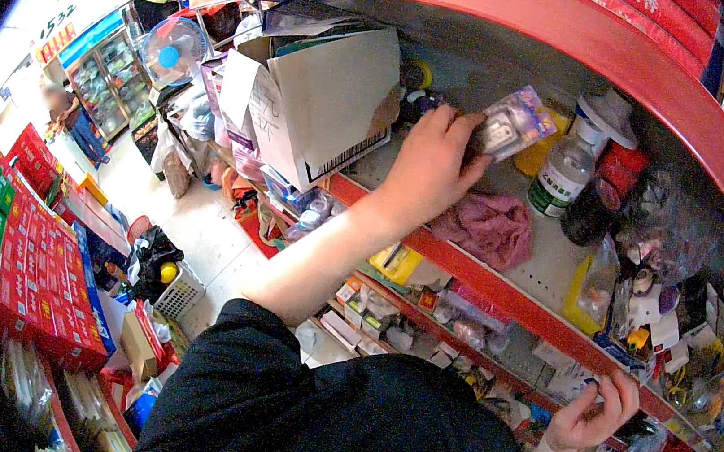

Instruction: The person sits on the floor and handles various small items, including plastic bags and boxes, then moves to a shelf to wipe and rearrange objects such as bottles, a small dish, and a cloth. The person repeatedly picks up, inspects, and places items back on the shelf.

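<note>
My left hand (433, 167) is over the grey metal shelf and holds a small blister-carded package (517, 124) by its left side. Below that hand lies a crumpled pink cloth (487, 229). A clear plastic bottle with a white cap and green label (562, 172) stands to the right, beside a dark bottle (591, 210). A white cardboard box (334, 97) stands left of the hand. My right hand (597, 411) is near the red front edge of the shelf, its fingers curled; whether it holds anything is not clear.
The red shelf edge (465, 272) runs across in front of me, with packed lower shelves beneath. Small bagged goods (656, 316) crowd the right end. Red cartons (47, 275) are stacked at left, near a white plastic basket (181, 292). A person (79, 123) stands far off by glass-door coolers.
</note>
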### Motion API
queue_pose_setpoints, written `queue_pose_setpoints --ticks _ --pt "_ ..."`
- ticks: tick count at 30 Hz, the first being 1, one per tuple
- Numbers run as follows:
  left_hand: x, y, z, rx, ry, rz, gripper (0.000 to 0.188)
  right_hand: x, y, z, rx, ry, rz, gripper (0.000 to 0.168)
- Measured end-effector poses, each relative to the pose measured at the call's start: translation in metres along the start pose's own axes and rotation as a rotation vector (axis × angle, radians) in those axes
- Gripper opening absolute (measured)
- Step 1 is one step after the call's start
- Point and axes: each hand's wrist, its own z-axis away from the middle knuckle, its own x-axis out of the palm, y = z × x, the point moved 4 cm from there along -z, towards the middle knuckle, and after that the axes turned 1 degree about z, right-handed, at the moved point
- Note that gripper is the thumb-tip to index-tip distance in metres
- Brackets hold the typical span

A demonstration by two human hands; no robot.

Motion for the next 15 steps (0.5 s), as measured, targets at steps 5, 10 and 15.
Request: queue_pose_setpoints --ticks 5,10,15 --pt "0.002 0.038 0.018 -0.016 0.054 0.166 0.046 0.099 -0.051 -0.073 0.557 -0.138 -0.888 0.038" --pt "0.005 0.064 0.02 -0.027 0.038 0.302 0.043 0.176 -0.054 -0.098 1.05 -0.283 -1.683 0.045" --pt "0.003 0.07 0.022 -0.124 -0.032 0.337 0.042 0.191 -0.08 -0.093 1.102 -0.257 -1.902 0.051"
